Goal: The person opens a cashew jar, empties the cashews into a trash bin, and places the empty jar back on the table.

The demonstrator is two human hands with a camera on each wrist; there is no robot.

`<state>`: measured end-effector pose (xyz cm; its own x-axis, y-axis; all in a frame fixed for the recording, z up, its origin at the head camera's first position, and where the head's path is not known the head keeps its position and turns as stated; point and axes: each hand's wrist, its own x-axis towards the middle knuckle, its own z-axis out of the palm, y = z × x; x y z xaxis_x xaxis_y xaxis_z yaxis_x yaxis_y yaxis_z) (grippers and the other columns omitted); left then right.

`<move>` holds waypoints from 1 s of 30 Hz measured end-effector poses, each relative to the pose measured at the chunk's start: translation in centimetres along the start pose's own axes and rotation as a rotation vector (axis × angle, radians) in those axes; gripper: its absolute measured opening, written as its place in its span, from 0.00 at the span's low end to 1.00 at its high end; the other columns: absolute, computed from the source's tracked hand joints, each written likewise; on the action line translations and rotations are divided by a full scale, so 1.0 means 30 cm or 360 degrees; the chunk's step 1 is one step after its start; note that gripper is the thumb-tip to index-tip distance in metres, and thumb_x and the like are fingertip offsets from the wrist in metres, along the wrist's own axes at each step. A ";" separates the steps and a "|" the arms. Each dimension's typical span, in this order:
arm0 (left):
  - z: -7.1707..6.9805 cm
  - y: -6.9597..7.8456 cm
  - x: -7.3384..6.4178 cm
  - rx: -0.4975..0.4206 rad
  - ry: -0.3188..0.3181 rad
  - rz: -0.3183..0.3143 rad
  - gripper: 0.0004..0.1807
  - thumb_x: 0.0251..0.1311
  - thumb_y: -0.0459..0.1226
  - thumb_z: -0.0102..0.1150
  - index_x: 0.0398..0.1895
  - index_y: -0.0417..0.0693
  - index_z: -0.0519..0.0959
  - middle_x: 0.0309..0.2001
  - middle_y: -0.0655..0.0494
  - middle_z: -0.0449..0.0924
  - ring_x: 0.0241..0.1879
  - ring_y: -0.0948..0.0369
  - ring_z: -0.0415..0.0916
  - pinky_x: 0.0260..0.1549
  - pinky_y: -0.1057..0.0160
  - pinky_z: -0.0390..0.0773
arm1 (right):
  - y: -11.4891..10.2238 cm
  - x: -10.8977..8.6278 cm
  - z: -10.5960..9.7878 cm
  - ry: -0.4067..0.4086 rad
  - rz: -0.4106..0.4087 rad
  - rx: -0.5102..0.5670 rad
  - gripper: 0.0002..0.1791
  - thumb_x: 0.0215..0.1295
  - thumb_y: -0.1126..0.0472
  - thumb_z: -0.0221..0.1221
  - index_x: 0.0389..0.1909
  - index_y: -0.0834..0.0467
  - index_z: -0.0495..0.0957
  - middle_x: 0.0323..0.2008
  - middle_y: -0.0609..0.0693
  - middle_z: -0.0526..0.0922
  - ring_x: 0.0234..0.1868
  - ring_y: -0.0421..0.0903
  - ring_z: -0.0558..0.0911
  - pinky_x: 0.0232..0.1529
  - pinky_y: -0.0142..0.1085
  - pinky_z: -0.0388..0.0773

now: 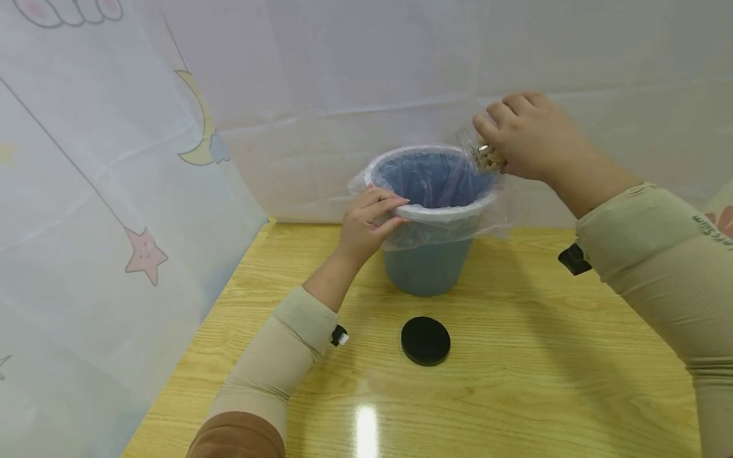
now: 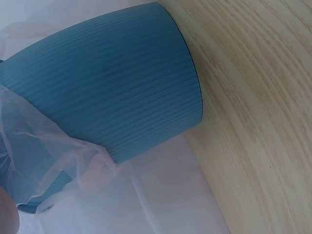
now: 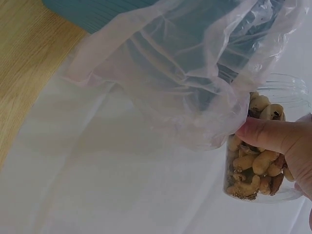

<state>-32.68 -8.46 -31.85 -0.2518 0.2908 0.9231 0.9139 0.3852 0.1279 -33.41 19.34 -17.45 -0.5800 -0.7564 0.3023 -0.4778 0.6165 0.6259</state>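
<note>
A blue trash can (image 1: 431,270) stands on the table, lined with a thin translucent pinkish plastic bag (image 3: 161,92) folded over its white rim. At the near left of the rim, my left hand (image 1: 369,219) pinches the edge and the bag between fingers and thumb. My right hand (image 1: 529,137) grips a clear jar (image 1: 480,152) at the can's right side, tilted with its mouth toward the opening. Cashews and other nuts (image 3: 263,163) fill much of the jar in the right wrist view. The inside bottom of the can is hidden.
A black round lid (image 1: 425,341) lies flat on the wood-grain table (image 1: 504,394) in front of the can. Behind the table hangs a pale sheet (image 1: 343,76), and another with cartoon stars and a moon (image 1: 197,121) covers the left side.
</note>
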 end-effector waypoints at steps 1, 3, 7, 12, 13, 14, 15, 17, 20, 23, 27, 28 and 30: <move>0.000 0.001 0.000 0.0003 0.0000 0.0000 0.15 0.42 0.38 0.70 0.36 0.42 0.84 0.36 0.53 0.80 0.39 0.60 0.75 0.55 0.50 0.66 | 0.001 0.000 0.001 0.0012 -0.0005 -0.0005 0.51 0.32 0.55 0.76 0.58 0.68 0.61 0.52 0.70 0.66 0.54 0.68 0.64 0.56 0.58 0.59; 0.001 0.002 0.000 0.0004 0.0000 -0.0001 0.15 0.43 0.38 0.70 0.36 0.42 0.84 0.36 0.53 0.80 0.40 0.60 0.75 0.55 0.50 0.66 | 0.001 -0.001 0.002 0.0041 -0.0015 -0.0017 0.51 0.31 0.56 0.76 0.57 0.67 0.61 0.51 0.70 0.67 0.54 0.67 0.65 0.56 0.58 0.60; 0.001 0.002 -0.001 0.0007 -0.0001 -0.0002 0.15 0.43 0.38 0.70 0.37 0.44 0.84 0.36 0.54 0.80 0.40 0.60 0.75 0.55 0.50 0.66 | 0.000 -0.003 0.004 0.0083 -0.0025 -0.0044 0.50 0.29 0.57 0.77 0.56 0.67 0.62 0.50 0.69 0.67 0.53 0.67 0.66 0.55 0.57 0.61; 0.003 0.000 -0.001 0.0016 -0.0001 -0.0001 0.15 0.43 0.38 0.70 0.37 0.44 0.84 0.36 0.54 0.80 0.40 0.60 0.75 0.56 0.50 0.65 | 0.002 -0.004 0.004 0.0071 -0.0022 -0.0058 0.50 0.30 0.56 0.77 0.57 0.67 0.62 0.50 0.69 0.67 0.53 0.67 0.66 0.55 0.57 0.61; 0.003 0.000 -0.001 0.0018 -0.0001 -0.0003 0.15 0.43 0.38 0.70 0.37 0.44 0.84 0.36 0.54 0.80 0.40 0.60 0.75 0.56 0.50 0.65 | 0.002 -0.004 0.004 0.0067 -0.0022 -0.0057 0.50 0.30 0.56 0.77 0.57 0.67 0.62 0.50 0.69 0.67 0.53 0.67 0.66 0.55 0.57 0.61; 0.003 0.000 -0.001 0.0019 0.0000 -0.0003 0.15 0.43 0.38 0.70 0.37 0.43 0.84 0.36 0.54 0.80 0.40 0.60 0.75 0.56 0.50 0.65 | 0.002 -0.004 0.004 0.0067 -0.0022 -0.0056 0.50 0.30 0.56 0.77 0.57 0.67 0.62 0.50 0.69 0.67 0.53 0.67 0.66 0.55 0.57 0.61; 0.003 0.000 -0.002 0.0020 0.0000 -0.0004 0.15 0.43 0.38 0.70 0.36 0.43 0.84 0.36 0.54 0.80 0.40 0.60 0.75 0.56 0.50 0.65 | 0.003 -0.004 0.005 0.0066 -0.0023 -0.0057 0.50 0.30 0.56 0.77 0.57 0.67 0.62 0.50 0.69 0.67 0.53 0.67 0.66 0.55 0.57 0.61; 0.004 -0.001 -0.002 0.0020 0.0001 -0.0005 0.15 0.42 0.38 0.70 0.36 0.42 0.84 0.36 0.54 0.80 0.39 0.60 0.75 0.56 0.49 0.65 | 0.003 -0.005 0.006 0.0069 -0.0024 -0.0046 0.50 0.30 0.56 0.76 0.57 0.67 0.62 0.50 0.69 0.68 0.53 0.67 0.66 0.55 0.57 0.61; 0.005 -0.003 -0.003 0.0021 -0.0003 -0.0010 0.15 0.42 0.38 0.70 0.36 0.43 0.84 0.36 0.54 0.80 0.40 0.60 0.75 0.56 0.49 0.65 | 0.005 -0.005 0.008 0.0058 -0.0021 -0.0038 0.51 0.30 0.55 0.76 0.57 0.68 0.62 0.50 0.70 0.67 0.53 0.68 0.66 0.55 0.58 0.61; 0.006 -0.006 -0.003 0.0024 -0.0010 -0.0017 0.15 0.42 0.38 0.70 0.37 0.44 0.84 0.36 0.54 0.80 0.40 0.60 0.75 0.56 0.49 0.65 | 0.007 -0.004 0.008 0.0041 -0.0006 -0.0032 0.52 0.30 0.55 0.76 0.57 0.68 0.61 0.51 0.70 0.67 0.53 0.68 0.65 0.55 0.58 0.60; 0.006 -0.007 -0.002 0.0026 -0.0018 -0.0025 0.15 0.42 0.38 0.70 0.37 0.44 0.84 0.37 0.54 0.81 0.41 0.60 0.75 0.56 0.50 0.65 | 0.011 -0.003 0.006 0.0039 0.0010 -0.0027 0.51 0.30 0.54 0.76 0.56 0.68 0.60 0.51 0.70 0.66 0.54 0.68 0.65 0.55 0.58 0.60; 0.006 -0.007 -0.001 0.0025 -0.0018 -0.0027 0.15 0.42 0.38 0.70 0.37 0.44 0.84 0.37 0.54 0.81 0.41 0.60 0.75 0.56 0.50 0.65 | 0.011 -0.003 0.005 0.0040 0.0011 -0.0028 0.51 0.30 0.54 0.76 0.56 0.68 0.60 0.51 0.70 0.66 0.53 0.68 0.65 0.55 0.58 0.60; 0.005 -0.005 0.001 0.0026 -0.0019 -0.0029 0.15 0.42 0.38 0.70 0.36 0.43 0.84 0.37 0.54 0.81 0.41 0.59 0.75 0.56 0.49 0.65 | 0.012 -0.003 0.003 0.0045 0.0010 -0.0031 0.50 0.31 0.54 0.76 0.55 0.68 0.60 0.50 0.70 0.67 0.53 0.68 0.65 0.55 0.58 0.61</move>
<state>-32.89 -8.38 -31.90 -0.2723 0.2942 0.9161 0.9038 0.4049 0.1386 -33.59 19.65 -17.30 -0.5640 -0.7584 0.3266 -0.4609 0.6173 0.6376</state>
